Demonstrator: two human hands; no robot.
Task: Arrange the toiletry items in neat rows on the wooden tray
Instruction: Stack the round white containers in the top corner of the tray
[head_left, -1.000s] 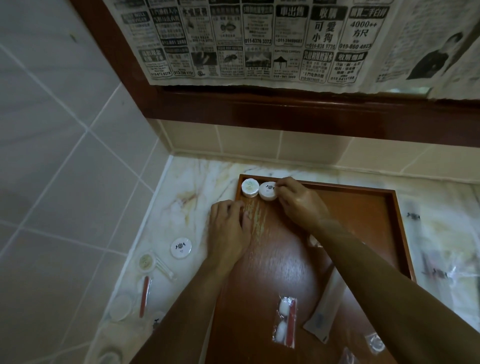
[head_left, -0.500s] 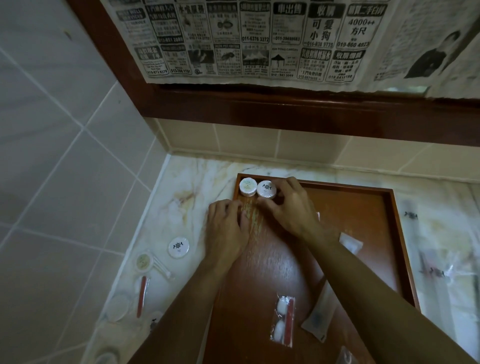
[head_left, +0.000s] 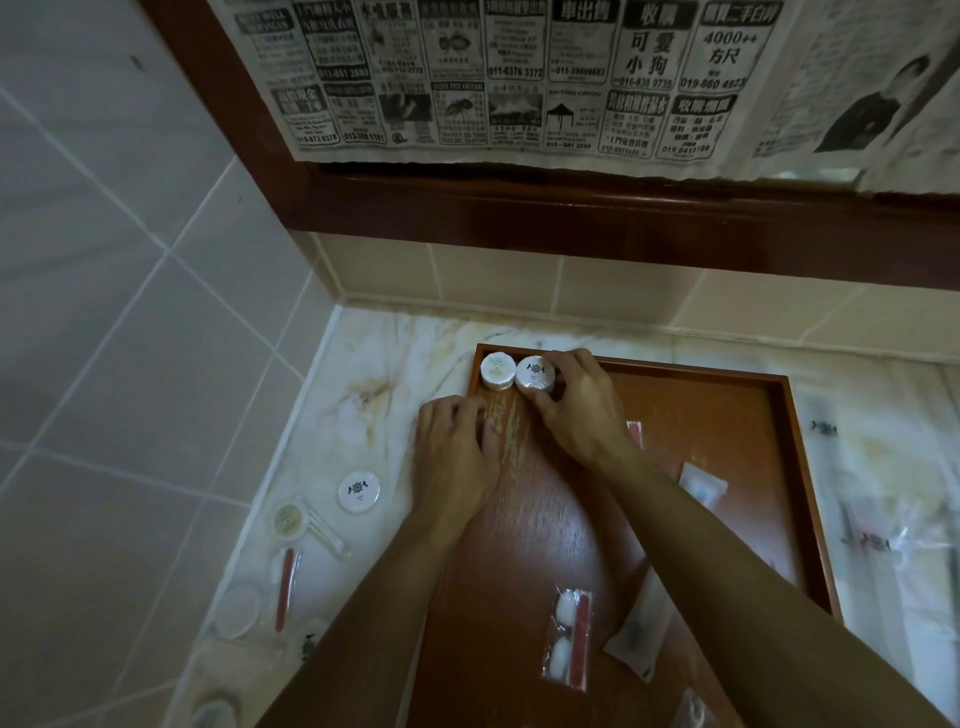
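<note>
Out on the left of the counter (head_left: 363, 353) I see loose toiletries waiting: a round white puck (head_left: 358, 491) with a dark emblem, a clear-wrapped yellowish disc (head_left: 289, 518) and a red stick in plastic (head_left: 285, 587), all well apart from the wooden tray (head_left: 727, 415). My left hand (head_left: 457, 457) lies over the tray's left rim, palm down, fingers loosely extended and holding nothing; I judge it is steadying the tray. Moving right, the first puck (head_left: 496, 370) sits tucked into the tray's far left corner, a sensible anchor for a row. Touching it is the second puck (head_left: 535, 374), and my right hand (head_left: 576, 410) pinches that one between thumb and curled fingers, snugging it against its neighbour along the back rim. Nearer me on the tray lie a cotton-and-stick packet (head_left: 569, 642) and a long white sachet (head_left: 641, 631), unsorted, so the row is barely begun.
</note>
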